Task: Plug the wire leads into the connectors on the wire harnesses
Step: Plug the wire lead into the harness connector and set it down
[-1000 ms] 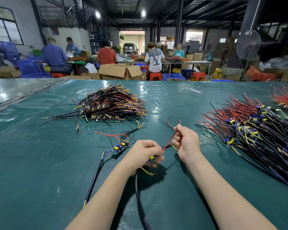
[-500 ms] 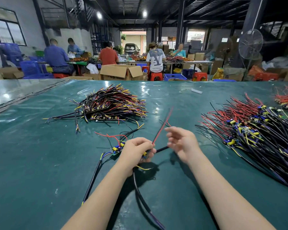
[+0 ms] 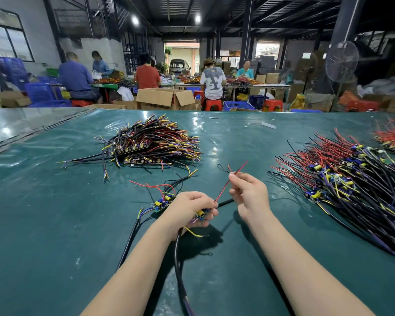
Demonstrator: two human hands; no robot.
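Red wire lead (image 3: 228, 185) slants between both hands, above the near middle of the green table cover (image 3: 55, 224). The right hand (image 3: 249, 195) pinches it between thumb and forefinger, the other fingers loosely curled. Its lower end meets the small harness board (image 3: 201, 213), which the left hand (image 3: 189, 208) grips in curled fingers. Those fingers hide most of the board, so whether the lead is seated cannot be told. A black cable (image 3: 179, 258) drops from that hand and is cut off at the near edge. A second harness (image 3: 162, 202) lies just left. Harness piles sit far left (image 3: 153, 142) and right (image 3: 342, 179), the right one cut off. Beyond the far edge an open cardboard box (image 3: 167, 98) hides its contents.
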